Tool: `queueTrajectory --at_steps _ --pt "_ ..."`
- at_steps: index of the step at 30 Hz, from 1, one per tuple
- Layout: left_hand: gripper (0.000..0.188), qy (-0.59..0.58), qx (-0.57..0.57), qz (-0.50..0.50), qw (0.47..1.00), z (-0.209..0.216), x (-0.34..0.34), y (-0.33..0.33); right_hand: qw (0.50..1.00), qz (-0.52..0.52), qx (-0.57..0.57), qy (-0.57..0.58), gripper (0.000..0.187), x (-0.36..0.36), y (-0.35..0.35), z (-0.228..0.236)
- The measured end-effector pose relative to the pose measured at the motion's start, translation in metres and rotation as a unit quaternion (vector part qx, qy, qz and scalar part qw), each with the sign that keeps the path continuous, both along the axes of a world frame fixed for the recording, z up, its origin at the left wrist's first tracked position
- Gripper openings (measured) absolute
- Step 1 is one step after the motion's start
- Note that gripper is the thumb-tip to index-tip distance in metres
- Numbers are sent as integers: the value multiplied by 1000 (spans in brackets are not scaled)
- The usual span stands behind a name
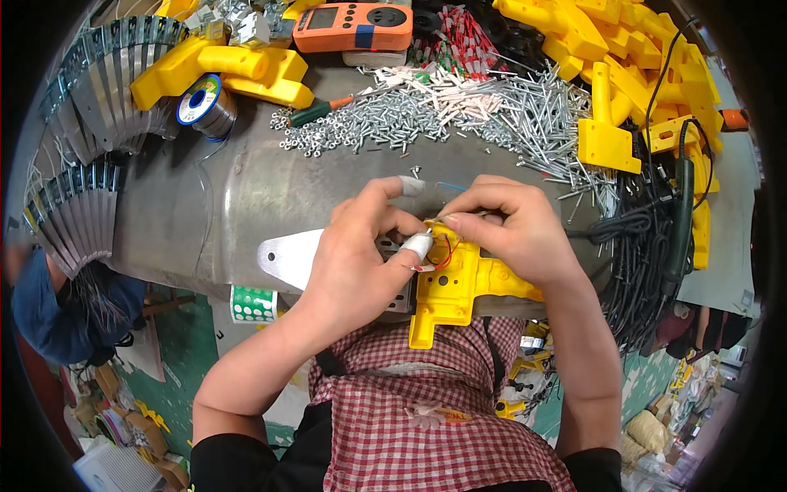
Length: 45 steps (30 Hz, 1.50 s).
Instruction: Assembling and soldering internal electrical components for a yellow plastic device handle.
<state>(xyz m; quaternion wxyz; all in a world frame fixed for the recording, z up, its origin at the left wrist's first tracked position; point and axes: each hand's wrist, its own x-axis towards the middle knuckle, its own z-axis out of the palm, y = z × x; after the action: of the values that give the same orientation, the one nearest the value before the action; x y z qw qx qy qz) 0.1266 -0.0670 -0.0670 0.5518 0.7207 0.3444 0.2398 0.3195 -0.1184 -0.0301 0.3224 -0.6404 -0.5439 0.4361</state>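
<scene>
Yellow moulded plastic housing [447, 291], shaped like a tool shell with a handle stub pointing toward the person, lies at the near edge of the grey metal surface [246, 205], just above a red-and-white checked apron [426, 410]. Both hands meet over its upper left corner. The left hand [361, 254] comes in from the left; its grip is closed around a small pale cylindrical part [418, 244], pinched between thumb and bandaged fingertips, right against the housing's left edge. The right hand [508, 225] lies over the top of the housing, its grip pinched on thin red wires [443, 252] that loop out of the shell, so the housing sits beneath and between the two grips rather than being lifted by either.

A white flat metal plate [287, 256] lies under the left wrist. Farther back on the surface are a spread of silver screws [459, 115], a green-handled screwdriver [316, 111], a spool of solder wire [205, 102], an orange handheld meter [352, 25], and more yellow plastic shells [607, 49]. Black cables [648, 246] hang at the right.
</scene>
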Motion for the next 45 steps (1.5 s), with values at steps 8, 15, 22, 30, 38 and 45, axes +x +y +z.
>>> queueTrajectory --at_steps 8,15,22,30,38,45 --pt "35 20 51 -14 998 -1 -3 1 1000 -4 -6 21 14 1 -4 1" --pt "19 54 128 10 990 9 2 0 989 32 124 -77 13 -6 -6 5" --pt "32 -16 203 62 977 -1 8 -9 999 21 35 -35 13 -10 -4 11" --pt "49 -113 81 69 988 -5 9 -15 1000 22 -4 7 13 -8 -4 7" --pt "56 -84 218 41 971 -3 7 -14 998 5 -45 50 16 -9 -5 4" --pt "54 -124 31 81 988 -5 6 -12 981 14 141 -132 17 -22 -4 6"
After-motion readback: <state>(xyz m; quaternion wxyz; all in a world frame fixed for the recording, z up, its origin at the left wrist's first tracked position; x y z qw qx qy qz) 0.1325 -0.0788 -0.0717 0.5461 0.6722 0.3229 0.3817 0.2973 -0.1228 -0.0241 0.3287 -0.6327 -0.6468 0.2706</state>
